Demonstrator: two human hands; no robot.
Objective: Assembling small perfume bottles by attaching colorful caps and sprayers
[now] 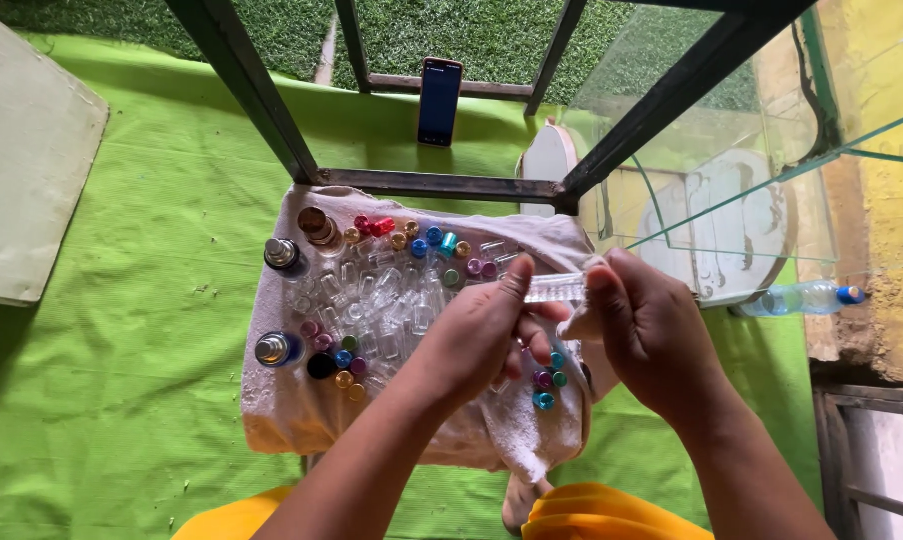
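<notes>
My left hand [482, 335] and my right hand [652, 325] meet over a white towel [292, 410] spread on a low stool. Between their fingertips they hold a clear plastic syringe-like tube [557, 289], lying level. My left thumb presses its left end and my right fingers pinch its right end. Under the hands lie several small clear glass vials [382, 300] and several coloured metal caps [432, 240] in red, blue, gold, pink and green.
Two larger bottles with silver tops [280, 254] [275, 349] and one with a bronze top [318, 225] stand at the towel's left. A phone [440, 101] leans on a dark metal frame [432, 184]. A plastic water bottle [807, 298] lies right. Green matting [122, 350] covers the ground.
</notes>
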